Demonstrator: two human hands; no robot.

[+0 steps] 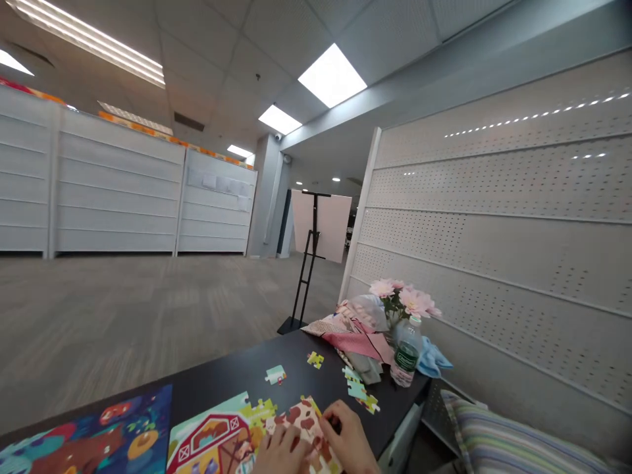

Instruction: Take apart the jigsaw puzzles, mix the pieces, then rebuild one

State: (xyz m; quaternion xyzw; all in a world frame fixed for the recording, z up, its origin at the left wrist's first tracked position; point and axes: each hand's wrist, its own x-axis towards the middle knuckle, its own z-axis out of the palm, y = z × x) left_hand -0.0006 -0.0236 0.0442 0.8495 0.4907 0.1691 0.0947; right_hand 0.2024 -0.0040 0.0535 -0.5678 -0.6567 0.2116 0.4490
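Note:
A partly joined jigsaw puzzle lies at the table's near edge, with a red barn on its left and a brown-spotted cow on its right. My left hand rests over its lower middle, fingers stretched out flat on the pieces. At the right edge, my right hand has its fingers curled in at a cow-patterned puzzle piece; the hand hides part of that piece. Beyond the puzzle lie a pale blue-green piece and a yellow-green piece. Several joined loose pieces lie to the right.
A dark blue picture board lies on the black table at left. At the right end stand a water bottle, pink flowers, crumpled pink cloth and blue cloth. A striped cushion is below right.

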